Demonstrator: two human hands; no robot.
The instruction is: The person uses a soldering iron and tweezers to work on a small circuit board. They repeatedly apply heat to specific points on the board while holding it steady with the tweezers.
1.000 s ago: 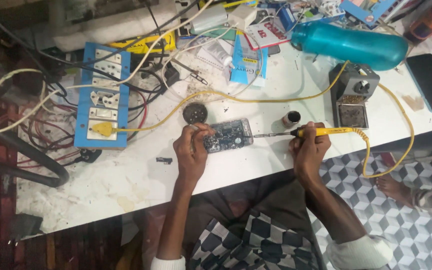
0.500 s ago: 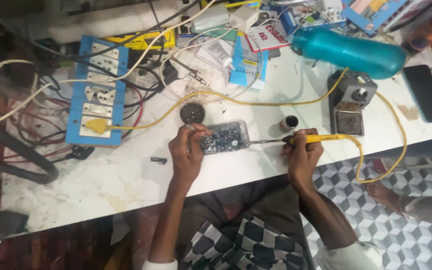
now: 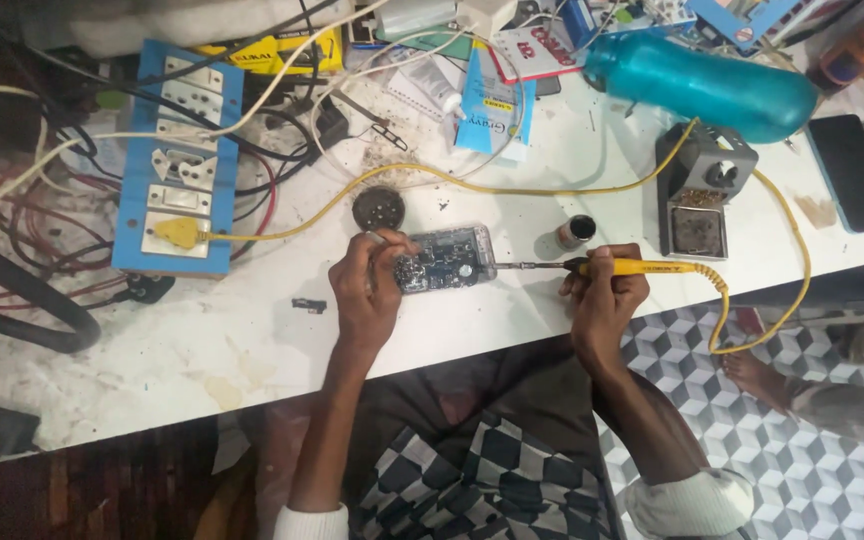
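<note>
Far left on the white bench lies a blue socket board with a yellow plug pushed into it, and a tangle of wires spills off its left side. A yellow cord runs from that plug rightward across the bench. Just below the board sits a small black bit, and further along a round dark disc.

The left hand is curled over the left end of a circuit board, fingers bent and pinching something thin against it (what exactly, I cannot tell). The board lies flat near the bench's front edge, between both hands.

The right hand is closed around the yellow handle of a soldering iron, held level, its metal tip touching the board's right end. A small dark pot stands just above the iron. Beyond it sits a grey iron stand, a teal bottle lying on its side, and a black phone at the far right.
</note>
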